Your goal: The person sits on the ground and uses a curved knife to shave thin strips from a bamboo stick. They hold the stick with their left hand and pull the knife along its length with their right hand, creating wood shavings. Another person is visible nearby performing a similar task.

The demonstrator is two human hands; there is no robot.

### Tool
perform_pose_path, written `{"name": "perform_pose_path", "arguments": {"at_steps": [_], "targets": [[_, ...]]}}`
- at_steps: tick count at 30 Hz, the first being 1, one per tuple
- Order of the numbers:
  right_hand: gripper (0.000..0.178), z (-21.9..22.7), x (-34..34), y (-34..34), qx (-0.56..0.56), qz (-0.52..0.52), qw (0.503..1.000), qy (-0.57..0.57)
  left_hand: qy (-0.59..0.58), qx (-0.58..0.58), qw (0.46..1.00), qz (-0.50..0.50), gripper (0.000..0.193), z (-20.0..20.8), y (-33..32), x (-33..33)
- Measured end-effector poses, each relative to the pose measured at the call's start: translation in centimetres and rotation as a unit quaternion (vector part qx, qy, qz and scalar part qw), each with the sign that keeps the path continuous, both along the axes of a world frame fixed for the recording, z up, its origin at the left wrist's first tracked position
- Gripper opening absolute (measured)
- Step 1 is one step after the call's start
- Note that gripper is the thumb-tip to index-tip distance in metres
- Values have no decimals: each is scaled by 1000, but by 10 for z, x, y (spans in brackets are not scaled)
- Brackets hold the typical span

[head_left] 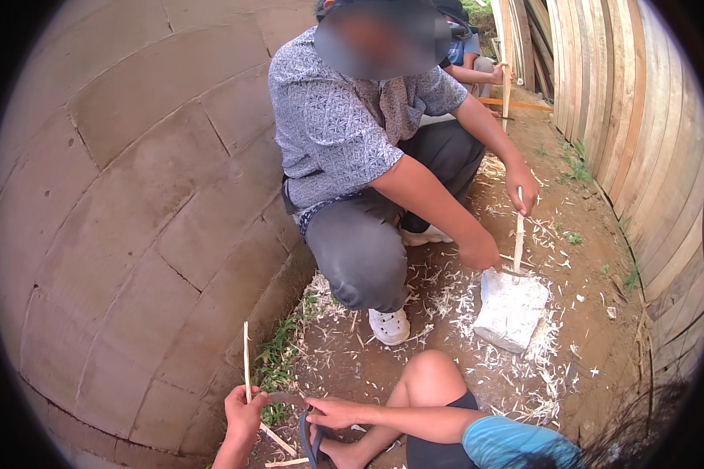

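At the lower left, my left hand (242, 414) pinches a thin pale wooden stick (247, 356) that stands nearly upright. My right hand (332, 412) reaches across from the right, its fingers closed around a knife whose handle they hide. The dark knife blade (287, 399) points left and meets the stick at my left hand. My bent knee (434, 371) and a foot in a dark sandal (311, 434) are beside my right arm. More pale strips (278, 440) lie on the ground below my hands.
A co-worker (336, 133) squats opposite, holding a pale stick (519, 234) upright on a whitish stone block (511, 309) with a curved blade against it. Shavings (551, 383) litter the soil. A block wall (149, 234) is left, a plank fence (641, 117) right. Another person (469, 62) works behind.
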State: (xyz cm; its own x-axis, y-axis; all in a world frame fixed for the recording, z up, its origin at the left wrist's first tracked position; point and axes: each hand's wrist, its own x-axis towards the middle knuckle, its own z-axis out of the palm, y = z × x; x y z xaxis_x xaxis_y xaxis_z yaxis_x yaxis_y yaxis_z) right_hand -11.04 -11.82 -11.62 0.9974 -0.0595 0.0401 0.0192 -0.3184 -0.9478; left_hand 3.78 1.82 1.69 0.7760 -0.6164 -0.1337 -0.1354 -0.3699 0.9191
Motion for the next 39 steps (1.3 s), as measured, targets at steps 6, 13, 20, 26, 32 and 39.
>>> {"name": "perform_pose_path", "arguments": {"at_steps": [6, 13, 20, 26, 32, 39], "targets": [[42, -4, 4, 15, 11, -163, 985, -61, 22, 28, 999, 13, 16, 17, -3, -10], [46, 9, 1, 10, -5, -257, 955, -148, 102, 45, 994, 8, 11, 29, -5, -12], [50, 17, -1, -7, 43, -378, 917, -122, 228, 40, 973, 15, 28, 17, -7, -4], [46, 44, -7, -5, 3, -276, 960, -44, 237, 63, 970, 8, 25, 16, -10, -12], [46, 29, -4, -1, -140, -218, 966, -6, 192, 92, 976, -49, 27, 6, -22, -15], [52, 25, 5, 7, -93, -238, 963, -87, 196, 88, 976, -21, 28, 18, -16, -14]]}}
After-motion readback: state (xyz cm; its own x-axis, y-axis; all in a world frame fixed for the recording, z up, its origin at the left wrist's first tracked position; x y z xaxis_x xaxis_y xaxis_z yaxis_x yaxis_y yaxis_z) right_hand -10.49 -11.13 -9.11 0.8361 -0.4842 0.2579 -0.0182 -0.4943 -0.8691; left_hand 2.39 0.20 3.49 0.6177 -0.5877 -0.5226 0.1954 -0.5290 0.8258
